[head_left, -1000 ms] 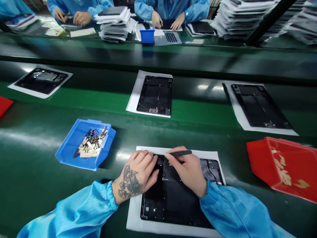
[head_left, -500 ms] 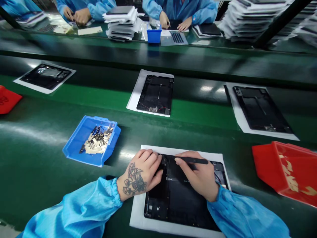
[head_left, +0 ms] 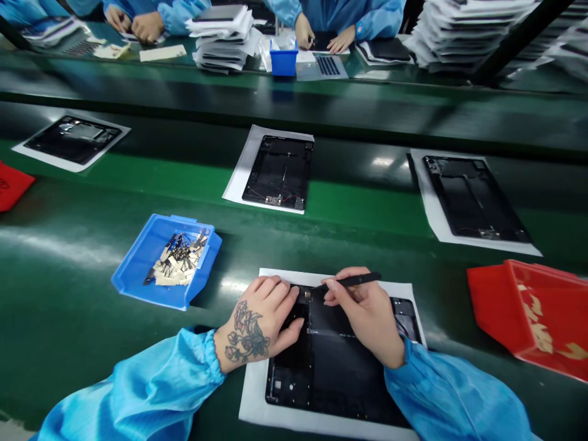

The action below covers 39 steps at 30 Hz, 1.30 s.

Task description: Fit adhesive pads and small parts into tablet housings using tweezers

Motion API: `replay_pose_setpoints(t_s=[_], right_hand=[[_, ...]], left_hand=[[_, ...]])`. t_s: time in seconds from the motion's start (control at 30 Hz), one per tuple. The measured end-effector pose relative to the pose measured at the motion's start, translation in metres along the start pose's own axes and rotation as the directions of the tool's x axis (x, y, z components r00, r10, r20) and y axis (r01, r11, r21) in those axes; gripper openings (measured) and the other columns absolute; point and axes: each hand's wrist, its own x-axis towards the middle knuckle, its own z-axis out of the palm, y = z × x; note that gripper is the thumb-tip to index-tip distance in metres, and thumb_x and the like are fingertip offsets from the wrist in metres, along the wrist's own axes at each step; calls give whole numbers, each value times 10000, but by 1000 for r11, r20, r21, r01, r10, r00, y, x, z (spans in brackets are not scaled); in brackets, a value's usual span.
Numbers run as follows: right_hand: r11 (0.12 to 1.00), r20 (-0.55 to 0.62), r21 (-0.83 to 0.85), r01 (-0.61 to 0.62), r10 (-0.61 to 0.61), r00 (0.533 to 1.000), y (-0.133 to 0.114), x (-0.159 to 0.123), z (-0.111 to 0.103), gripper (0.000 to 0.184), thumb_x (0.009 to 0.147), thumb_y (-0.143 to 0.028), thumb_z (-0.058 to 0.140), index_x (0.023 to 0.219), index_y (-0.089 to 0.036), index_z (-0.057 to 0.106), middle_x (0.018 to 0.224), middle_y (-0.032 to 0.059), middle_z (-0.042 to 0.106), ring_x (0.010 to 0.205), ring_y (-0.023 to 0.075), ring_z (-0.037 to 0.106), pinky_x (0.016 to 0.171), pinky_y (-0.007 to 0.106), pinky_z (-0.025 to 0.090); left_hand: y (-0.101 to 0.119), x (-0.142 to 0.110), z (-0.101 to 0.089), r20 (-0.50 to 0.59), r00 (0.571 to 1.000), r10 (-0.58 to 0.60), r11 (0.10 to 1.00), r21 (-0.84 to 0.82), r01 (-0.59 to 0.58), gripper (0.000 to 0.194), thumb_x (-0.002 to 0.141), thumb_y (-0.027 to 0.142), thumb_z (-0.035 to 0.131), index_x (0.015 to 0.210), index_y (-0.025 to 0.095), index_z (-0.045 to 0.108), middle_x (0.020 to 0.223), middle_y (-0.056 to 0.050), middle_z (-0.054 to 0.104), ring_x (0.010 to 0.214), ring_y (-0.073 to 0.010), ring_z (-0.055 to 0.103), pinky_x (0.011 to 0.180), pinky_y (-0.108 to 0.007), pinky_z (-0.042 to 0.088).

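Note:
On a white paper sheet [head_left: 282, 421] lies a black tablet housing [head_left: 340, 373], its inner side facing up. My left hand [head_left: 257, 321] rests on its upper left part, fingers stretched over the edge and the thumb apart. In my right hand [head_left: 367, 312] is a pair of black tweezers [head_left: 361, 279], pinched between thumb and fingers. The tip points left, close to a small metallic part [head_left: 307, 294] near my left fingertips. Whether the tip touches anything, I cannot tell. My right hand hides part of the housing's right side.
A blue bin [head_left: 128, 269] holds small cable parts with pale backing. To the right stands a red bin [head_left: 491, 300] with pale scraps; another red bin [head_left: 13, 187] is at far left. Three tablet housings [head_left: 280, 168] lie on a green belt [head_left: 362, 208]. Co-workers' hands [head_left: 342, 40] work beyond.
My right hand has tilted the tweezers, so their tip now angles down toward the upper left corner. The housings on the belt have shifted left. My left hand stays put.

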Motion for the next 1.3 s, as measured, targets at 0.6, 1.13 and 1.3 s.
replay_pose_setpoints(t_s=[0.6,1.13,1.3], right_hand=[[981,6,179,-81,81,997,3,8,2,324,799,-408,690,913,-179,491,675,-12,607,567,115,605,526,250,584],[989,0,123,-82,83,997,3,7,1,307,807,-411,680,893,-180,497,621,-33,583,532,103,590,519,224,561],[996,-8,59,-72,73,997,4,7,0,306,810,-426,671,889,-179,509,603,-29,582,527,112,597,523,233,563]], left_hand=[[-1,-1,-2,22,998,65,996,-57,-64,343,849,290,544,1124,95,609,996,-130,575,967,-273,516,848,-443,465],[-4,-1,-3,59,997,59,981,-188,-46,273,869,237,521,1102,126,612,1039,-121,557,1005,-262,499,858,-444,460],[-5,-2,-3,84,995,53,979,-200,-35,286,865,237,531,1117,127,607,1082,-128,549,1029,-266,495,874,-446,460]])
